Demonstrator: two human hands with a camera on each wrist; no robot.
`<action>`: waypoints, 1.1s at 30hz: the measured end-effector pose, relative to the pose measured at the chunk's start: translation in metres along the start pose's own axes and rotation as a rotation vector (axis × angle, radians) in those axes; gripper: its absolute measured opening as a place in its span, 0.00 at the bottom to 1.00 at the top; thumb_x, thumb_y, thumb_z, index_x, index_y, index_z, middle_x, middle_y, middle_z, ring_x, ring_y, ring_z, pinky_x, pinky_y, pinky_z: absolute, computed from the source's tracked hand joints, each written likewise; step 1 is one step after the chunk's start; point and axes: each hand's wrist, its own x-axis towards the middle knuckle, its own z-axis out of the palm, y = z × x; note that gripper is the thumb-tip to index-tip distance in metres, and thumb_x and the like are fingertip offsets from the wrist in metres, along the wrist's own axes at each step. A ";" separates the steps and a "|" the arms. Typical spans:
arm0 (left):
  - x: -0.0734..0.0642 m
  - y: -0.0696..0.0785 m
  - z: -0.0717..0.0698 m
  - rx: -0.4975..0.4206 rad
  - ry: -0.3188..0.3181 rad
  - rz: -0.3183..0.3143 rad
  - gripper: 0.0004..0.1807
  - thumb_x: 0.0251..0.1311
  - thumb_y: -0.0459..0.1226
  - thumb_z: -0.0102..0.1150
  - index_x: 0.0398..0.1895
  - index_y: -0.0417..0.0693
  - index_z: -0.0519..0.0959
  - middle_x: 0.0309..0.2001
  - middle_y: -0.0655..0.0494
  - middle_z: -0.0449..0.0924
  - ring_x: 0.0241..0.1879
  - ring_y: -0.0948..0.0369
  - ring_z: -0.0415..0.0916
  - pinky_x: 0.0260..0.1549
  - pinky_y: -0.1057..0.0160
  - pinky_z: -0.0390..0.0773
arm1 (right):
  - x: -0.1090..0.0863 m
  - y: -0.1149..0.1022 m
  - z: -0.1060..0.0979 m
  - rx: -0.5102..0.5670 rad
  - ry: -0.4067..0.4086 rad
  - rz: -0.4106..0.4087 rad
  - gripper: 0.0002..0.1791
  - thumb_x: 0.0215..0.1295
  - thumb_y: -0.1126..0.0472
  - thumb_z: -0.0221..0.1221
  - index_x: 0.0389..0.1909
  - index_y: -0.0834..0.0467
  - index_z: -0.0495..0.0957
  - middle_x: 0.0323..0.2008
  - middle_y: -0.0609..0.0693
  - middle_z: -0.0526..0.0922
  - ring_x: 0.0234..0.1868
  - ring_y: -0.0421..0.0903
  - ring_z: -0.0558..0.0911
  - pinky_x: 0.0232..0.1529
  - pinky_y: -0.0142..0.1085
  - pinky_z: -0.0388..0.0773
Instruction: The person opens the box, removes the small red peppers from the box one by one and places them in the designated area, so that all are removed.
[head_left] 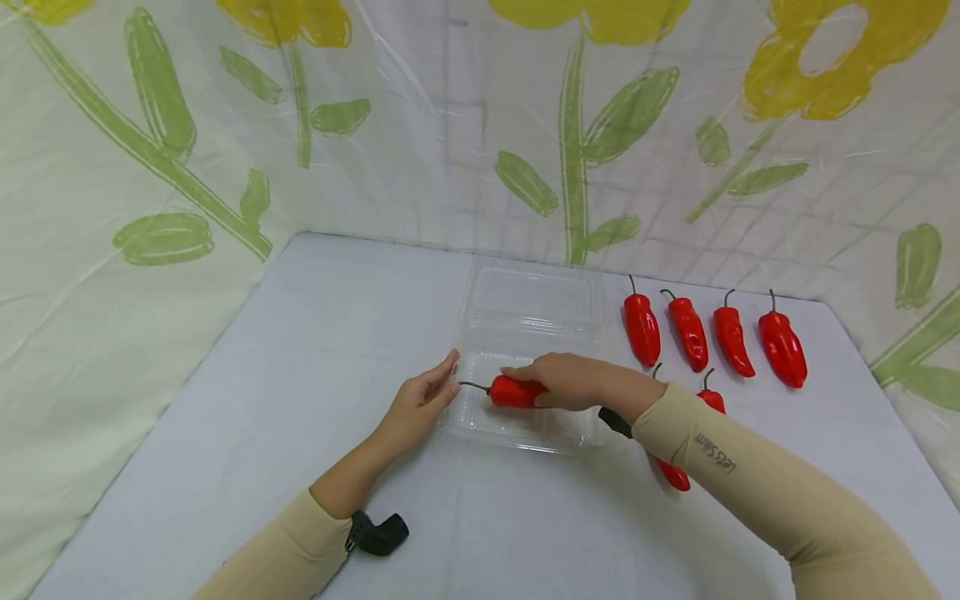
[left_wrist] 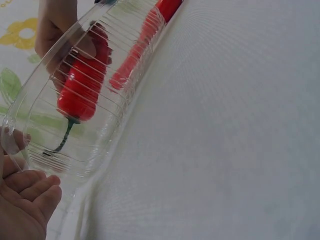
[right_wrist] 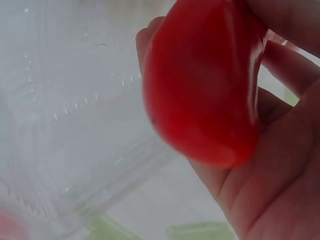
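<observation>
A clear plastic clamshell container (head_left: 517,442) lies on the table with its lid (head_left: 536,293) folded back toward the wall. Over its base, my right hand (head_left: 566,379) grips a red pepper (head_left: 512,392) lying sideways, its green stem pointing left. The right wrist view shows the pepper's blunt end (right_wrist: 205,100) between thumb and fingers. At the container's left edge, my left hand (head_left: 420,408) holds the rim, the stem tip close to its thumb. Through the ribbed wall in the left wrist view, the held pepper (left_wrist: 82,90) hangs stem down.
Several red peppers stand in a row at the back right, among them one pepper (head_left: 642,329) nearest the lid. Another pepper (head_left: 673,475) and a pepper (head_left: 711,402) are partly hidden by the right forearm. A flower-printed curtain (head_left: 420,125) rises behind the table (head_left: 315,333).
</observation>
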 end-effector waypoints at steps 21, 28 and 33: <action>0.002 -0.004 0.001 -0.012 0.004 0.003 0.28 0.65 0.32 0.50 0.67 0.33 0.58 0.69 0.43 0.56 0.68 0.52 0.58 0.64 0.59 0.62 | -0.020 0.008 -0.007 0.045 0.083 0.006 0.33 0.62 0.64 0.58 0.68 0.51 0.62 0.45 0.51 0.77 0.47 0.46 0.73 0.46 0.36 0.78; 0.001 -0.003 0.001 -0.015 -0.001 0.002 0.28 0.65 0.31 0.50 0.67 0.32 0.57 0.69 0.42 0.55 0.68 0.51 0.57 0.64 0.59 0.61 | -0.028 0.013 -0.008 0.070 0.123 0.017 0.33 0.62 0.63 0.58 0.69 0.51 0.61 0.47 0.52 0.77 0.49 0.48 0.73 0.45 0.36 0.80; 0.000 -0.001 0.001 -0.008 0.013 -0.007 0.28 0.65 0.32 0.50 0.66 0.32 0.58 0.69 0.43 0.56 0.68 0.51 0.58 0.64 0.60 0.61 | -0.033 0.019 -0.009 0.106 0.162 0.048 0.35 0.63 0.62 0.57 0.70 0.48 0.58 0.51 0.53 0.76 0.52 0.49 0.72 0.46 0.38 0.80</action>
